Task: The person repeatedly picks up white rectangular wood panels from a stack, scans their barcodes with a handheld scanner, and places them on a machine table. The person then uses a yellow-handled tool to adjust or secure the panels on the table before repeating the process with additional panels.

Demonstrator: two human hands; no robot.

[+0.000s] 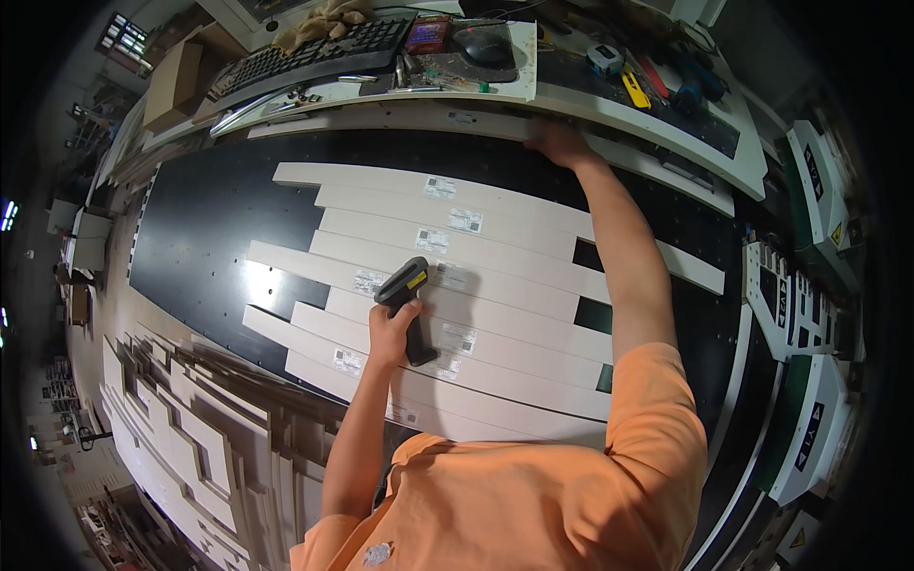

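Note:
My left hand (390,333) is wrapped around the grip of a black barcode scanner (405,281) with a yellow label, held over the pale board strips. These long strips (514,300) lie side by side on a black table (209,219), their ends uneven. Several carry white printed labels (440,187). My right arm stretches across them to the far side. There my right hand (562,146) is at another pale strip (381,116), just below the front edge of a shelf. Shadow hides its fingertips, so I cannot make out whether they grip that strip.
The white shelf (528,57) at the back holds a dusty keyboard (314,59), a mouse (484,45), a tape measure (605,59) and a yellow utility knife (635,88). Board panels (190,447) stand stacked at the lower left. White-and-green machine parts (809,428) line the right.

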